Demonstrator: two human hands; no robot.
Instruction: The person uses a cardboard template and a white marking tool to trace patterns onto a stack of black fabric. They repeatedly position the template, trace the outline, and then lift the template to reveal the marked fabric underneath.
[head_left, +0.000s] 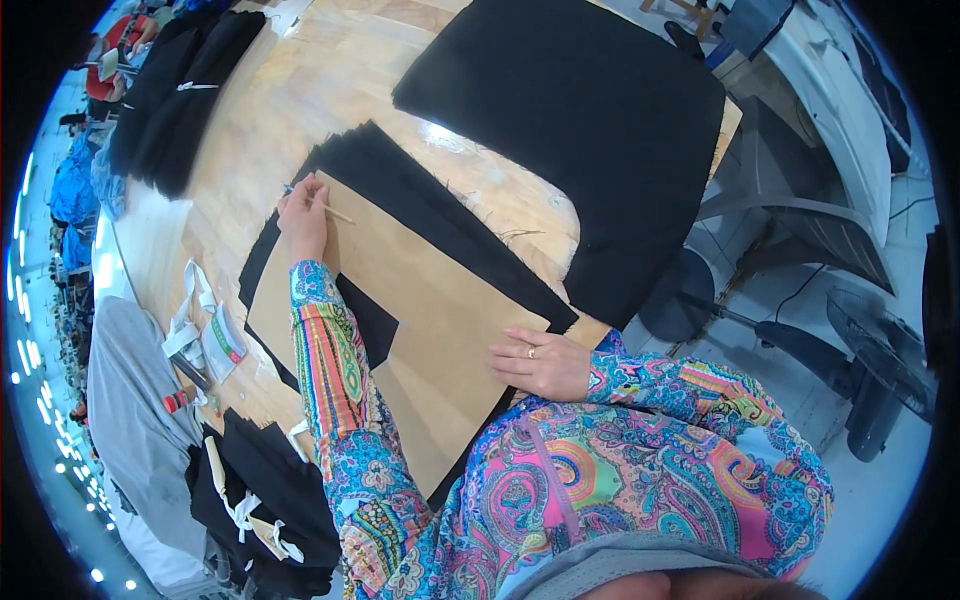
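Note:
A large tan card pattern (430, 285) lies on a stack of black fabric (380, 155), whose edges show around it. My left hand (303, 215) is closed near the card's far left corner, pinching a slim pencil-like stick (341, 214); its exact kind is unclear. Fingers outstretched, my right hand (545, 366) rests flat on the card's near right edge, with a ring on one finger. An angular black patch (368, 322) shows beside my left forearm, within the card's outline.
A big black fabric pile (570, 110) covers the table's far right. Tied black bundles (185, 95) lie far left. White strips (190, 310), a red-ended object (178, 401) and grey cloth (140, 400) are at left. A fan (870, 350) stands right of the wooden table (300, 75).

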